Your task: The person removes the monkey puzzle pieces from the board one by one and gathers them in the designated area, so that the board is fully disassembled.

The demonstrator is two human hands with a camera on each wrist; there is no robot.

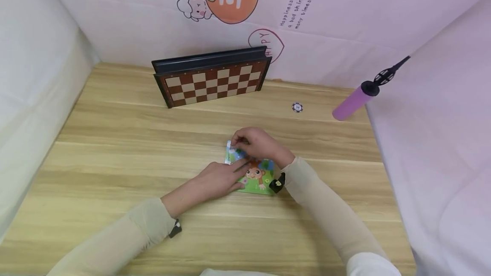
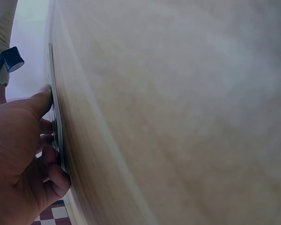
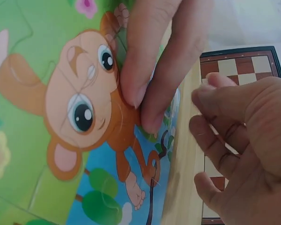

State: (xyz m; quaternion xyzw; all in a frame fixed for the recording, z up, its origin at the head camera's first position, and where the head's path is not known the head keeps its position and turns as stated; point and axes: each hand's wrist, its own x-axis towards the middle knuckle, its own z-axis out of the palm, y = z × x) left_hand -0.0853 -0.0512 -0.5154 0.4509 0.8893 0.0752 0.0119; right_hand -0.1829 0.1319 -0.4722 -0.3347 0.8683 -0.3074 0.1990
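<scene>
A picture puzzle [image 1: 253, 182] with a cartoon monkey on green and blue lies flat on the table. My left hand [image 1: 220, 179] rests on its left part with straight fingers, which press near the monkey's head in the right wrist view. The left thumb lies along the puzzle's near edge. My right hand [image 1: 258, 143] is at the far left corner, fingers bent and thumb close to the index fingertip. A shiny clear edge, like thin film, shows along the puzzle's border in the right wrist view. I cannot tell whether the right fingertips pinch it.
A chessboard case [image 1: 212, 82] stands upright at the back. A poker chip [image 1: 297, 107] lies to the right of it. A purple hand pump [image 1: 353, 102] with a black nozzle stands at the back right. White cloth walls [image 1: 337, 46] border the table.
</scene>
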